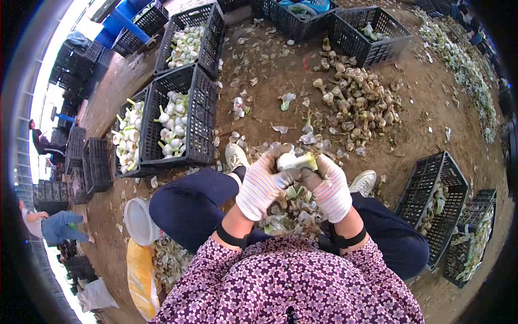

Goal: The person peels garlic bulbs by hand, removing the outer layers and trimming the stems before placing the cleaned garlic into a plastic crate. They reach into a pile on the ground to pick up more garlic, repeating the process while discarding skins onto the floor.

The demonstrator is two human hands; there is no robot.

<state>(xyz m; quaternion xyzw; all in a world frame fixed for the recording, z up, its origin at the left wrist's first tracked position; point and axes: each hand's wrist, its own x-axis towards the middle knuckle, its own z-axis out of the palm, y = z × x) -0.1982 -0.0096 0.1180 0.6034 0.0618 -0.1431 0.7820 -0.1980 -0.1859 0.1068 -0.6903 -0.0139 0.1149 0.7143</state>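
While a white garlic bulb [287, 162] is clamped between the gloved left hand [261, 182] and right hand [331, 187] in the head view, pale peelings [304, 217] are strewn beneath it; brown bulbs [362, 100] are heaped beyond it to the right, black crates [203, 119] ranged beyond it to the left.

lit softly and diffusely, moderately bright over middle of dirt floor [259, 70]. blown out to white along far left edge, silhouetting stacked crates [69, 75]; apparently daylight coming in from that side. darker toward right rim. shaded gently inside crates, no hard-edged shadows. warped heavily, fisheye: bowed at sides, cut to black in corners, fringed bluish around rim. fairly crisp on left hand [259, 186], right hand [332, 189] and flowered shirt [291, 270]; soft and mushy toward outer edges.
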